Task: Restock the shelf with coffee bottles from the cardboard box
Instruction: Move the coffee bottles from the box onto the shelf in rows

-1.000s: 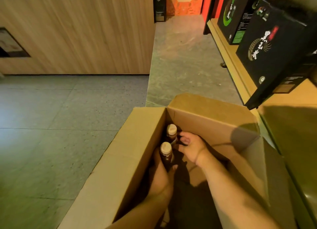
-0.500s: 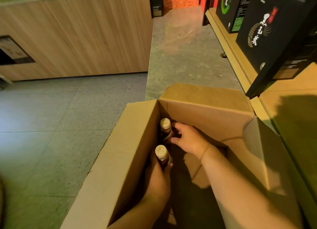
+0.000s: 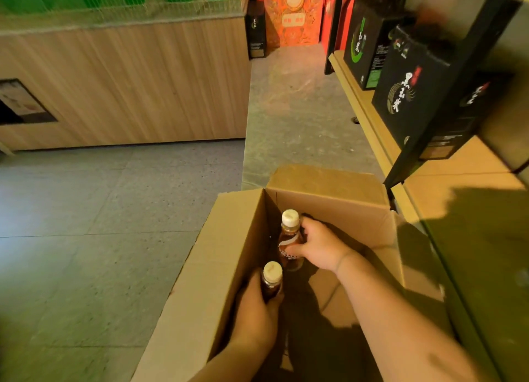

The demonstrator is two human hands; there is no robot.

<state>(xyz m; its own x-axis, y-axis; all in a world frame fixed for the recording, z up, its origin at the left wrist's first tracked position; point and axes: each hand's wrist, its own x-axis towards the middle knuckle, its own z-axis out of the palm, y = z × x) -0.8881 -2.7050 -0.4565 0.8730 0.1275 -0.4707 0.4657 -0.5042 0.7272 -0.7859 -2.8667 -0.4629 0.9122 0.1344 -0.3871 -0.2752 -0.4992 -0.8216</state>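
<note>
A shop: boxed goods (image 3: 406,92) line a display shelf (image 3: 369,115).

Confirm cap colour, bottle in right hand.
Cream-white round cap on the brown plastic coffee bottle in the right hand; head view shows it.

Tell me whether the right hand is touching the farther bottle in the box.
Touching. In the head view the right hand curls its fingers round the farther bottle.
</note>
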